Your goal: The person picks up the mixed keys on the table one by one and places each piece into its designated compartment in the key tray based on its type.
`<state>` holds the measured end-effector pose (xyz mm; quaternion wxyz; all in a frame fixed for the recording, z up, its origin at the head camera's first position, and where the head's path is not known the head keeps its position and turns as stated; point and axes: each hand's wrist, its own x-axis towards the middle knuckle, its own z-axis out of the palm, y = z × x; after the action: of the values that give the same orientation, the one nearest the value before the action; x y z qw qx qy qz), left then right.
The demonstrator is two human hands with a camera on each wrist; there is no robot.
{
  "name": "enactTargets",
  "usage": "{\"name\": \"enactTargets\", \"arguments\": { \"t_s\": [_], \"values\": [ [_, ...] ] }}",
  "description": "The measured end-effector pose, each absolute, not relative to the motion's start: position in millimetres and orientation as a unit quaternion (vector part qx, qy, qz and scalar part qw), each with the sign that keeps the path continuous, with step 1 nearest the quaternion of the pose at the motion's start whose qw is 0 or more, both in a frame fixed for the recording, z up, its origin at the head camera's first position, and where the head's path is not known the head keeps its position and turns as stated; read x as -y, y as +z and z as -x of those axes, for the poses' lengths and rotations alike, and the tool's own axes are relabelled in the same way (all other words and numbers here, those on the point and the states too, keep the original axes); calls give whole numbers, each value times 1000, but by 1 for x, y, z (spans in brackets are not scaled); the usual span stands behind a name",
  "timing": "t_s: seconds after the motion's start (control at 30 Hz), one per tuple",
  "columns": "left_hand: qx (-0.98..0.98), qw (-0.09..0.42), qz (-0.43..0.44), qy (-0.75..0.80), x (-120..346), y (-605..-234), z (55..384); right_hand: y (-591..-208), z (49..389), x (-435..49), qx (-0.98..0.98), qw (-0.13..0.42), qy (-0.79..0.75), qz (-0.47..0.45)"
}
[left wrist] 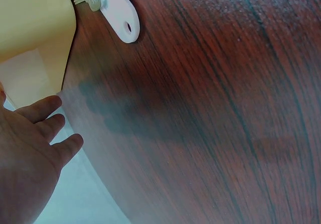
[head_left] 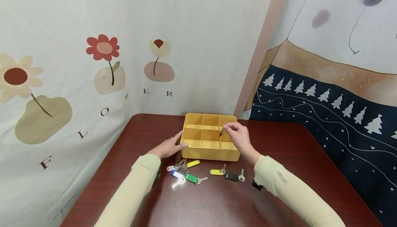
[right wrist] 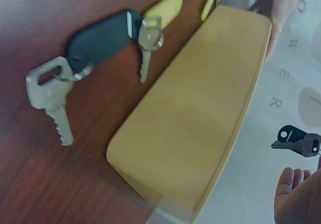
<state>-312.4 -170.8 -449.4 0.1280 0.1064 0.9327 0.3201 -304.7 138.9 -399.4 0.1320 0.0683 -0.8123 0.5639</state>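
A yellow six-compartment box (head_left: pixel 211 154) stands toward the back of the table. My left hand (head_left: pixel 169 147) rests at its left side, fingers extended along the wall and thumb by the front corner. Over the right part of the box, my right hand (head_left: pixel 239 136) pinches a key with a black tag (right wrist: pixel 303 146) between thumb and fingertips. That key hangs above the front compartments. Before the box lie keys with a white tag (left wrist: pixel 122 18), a blue tag (head_left: pixel 176 174), a green tag (head_left: pixel 191 178) and a yellow tag (head_left: pixel 193 164).
Farther right on the dark red table (head_left: pixel 211 206) lie a key with another yellow tag (head_left: pixel 216 172) and a key with a second black tag (right wrist: pixel 103 40). A printed cloth (head_left: pixel 198 47) hangs behind the table and down its left side; a darker patterned cloth (head_left: pixel 325 123) hangs on the right.
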Motion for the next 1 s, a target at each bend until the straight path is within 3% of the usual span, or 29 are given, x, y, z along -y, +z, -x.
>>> {"name": "enactTargets", "arguments": {
  "t_s": [0.43, 1.0],
  "values": [
    [-935, 128, -103, 315, 172, -447, 310, -396, 342, -130, 823, 155, 546, -36],
    [-938, 123, -105, 307, 169, -448, 309, -397, 378, -118, 809, 138, 571, 15]
  ]
}}
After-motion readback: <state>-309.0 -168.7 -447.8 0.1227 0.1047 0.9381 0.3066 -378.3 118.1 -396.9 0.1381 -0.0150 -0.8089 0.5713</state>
